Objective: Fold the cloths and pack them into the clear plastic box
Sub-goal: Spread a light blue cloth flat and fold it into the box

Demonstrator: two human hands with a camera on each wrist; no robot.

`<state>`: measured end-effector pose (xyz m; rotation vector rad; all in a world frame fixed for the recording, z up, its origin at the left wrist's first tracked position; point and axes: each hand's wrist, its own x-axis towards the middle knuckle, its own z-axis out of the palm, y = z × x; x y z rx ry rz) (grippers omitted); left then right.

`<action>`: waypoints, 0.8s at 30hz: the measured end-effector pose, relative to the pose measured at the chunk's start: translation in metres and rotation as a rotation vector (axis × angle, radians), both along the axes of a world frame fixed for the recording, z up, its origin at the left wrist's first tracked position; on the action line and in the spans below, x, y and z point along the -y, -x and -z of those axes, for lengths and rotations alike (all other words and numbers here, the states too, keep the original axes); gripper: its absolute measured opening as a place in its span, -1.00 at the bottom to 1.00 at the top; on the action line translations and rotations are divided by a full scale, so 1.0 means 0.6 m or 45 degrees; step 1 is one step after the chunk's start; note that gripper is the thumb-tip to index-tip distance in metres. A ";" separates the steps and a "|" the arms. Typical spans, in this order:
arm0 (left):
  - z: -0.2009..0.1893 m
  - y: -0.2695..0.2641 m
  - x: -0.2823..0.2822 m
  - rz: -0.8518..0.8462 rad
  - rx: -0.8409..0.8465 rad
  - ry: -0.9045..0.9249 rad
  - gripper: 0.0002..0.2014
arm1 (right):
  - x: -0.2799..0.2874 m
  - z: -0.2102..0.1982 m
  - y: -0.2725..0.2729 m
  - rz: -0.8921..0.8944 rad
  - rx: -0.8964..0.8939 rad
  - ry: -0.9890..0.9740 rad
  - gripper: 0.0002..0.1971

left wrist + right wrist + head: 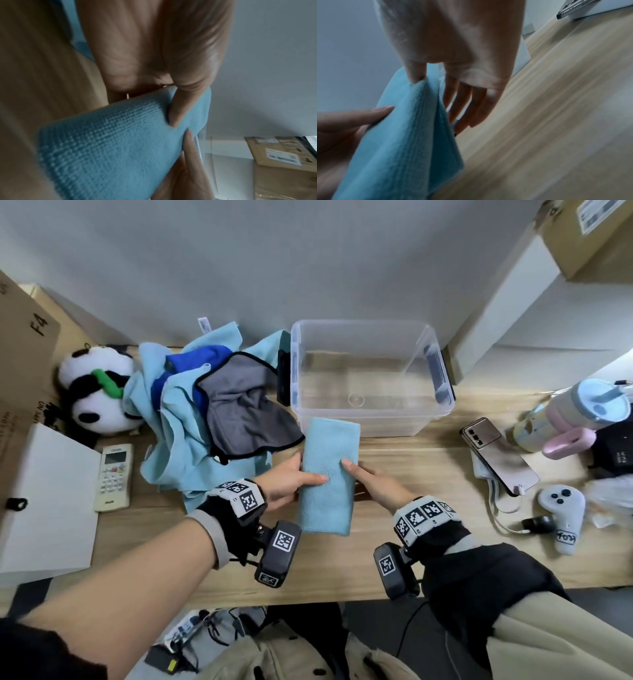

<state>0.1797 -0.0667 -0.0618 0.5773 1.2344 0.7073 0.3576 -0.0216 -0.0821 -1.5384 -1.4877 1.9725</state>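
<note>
Both hands on one folded light-blue cloth [329,474], held as a long narrow strip over the table [411,474], just in front of the clear plastic box [370,378]. Left hand [286,481] pinches the strip's left edge: thumb on top, fingers under; left wrist view shows the thumb [178,108] pressing into the fabric. Right hand [373,481] pinches the right edge the same way, thumb tip on top, the other fingers [471,105] below the cloth, fairly straight. Strip's far end sits right at the box's near wall; its near end hangs toward the person, between the two wrists. Can't tell if the cloth's underside touches the table. Box is past both hands, open, nothing visible inside. Left of the left hand and beyond it: unfolded cloth pile [212,405], light blue, dark blue and grey mixed, touching the box's left side. Farther left, a plush panda [99,395] and a remote control [114,477]. Right of the right hand, well apart: a phone [496,453] and a white controller [563,515].
</note>
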 end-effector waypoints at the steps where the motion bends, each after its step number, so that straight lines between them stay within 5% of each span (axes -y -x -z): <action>1: -0.010 0.001 -0.009 -0.002 0.002 -0.029 -0.40 | -0.008 -0.013 0.003 0.061 -0.055 -0.025 -0.70; 10: -0.073 0.027 -0.117 -0.256 -0.039 -0.151 -0.49 | -0.102 -0.098 0.046 0.092 -0.106 -0.378 -0.75; 15: -0.068 0.072 -0.176 -0.553 -0.336 -0.148 -0.54 | -0.172 -0.121 0.065 0.283 -0.032 -0.280 -0.76; 20: -0.031 0.096 -0.213 -0.192 -0.931 -0.220 -0.45 | -0.243 -0.129 0.088 0.473 -0.036 0.015 -0.74; 24: -0.010 0.097 -0.233 -0.118 -0.855 -0.226 -0.35 | -0.293 -0.122 0.103 0.562 0.084 0.196 -0.76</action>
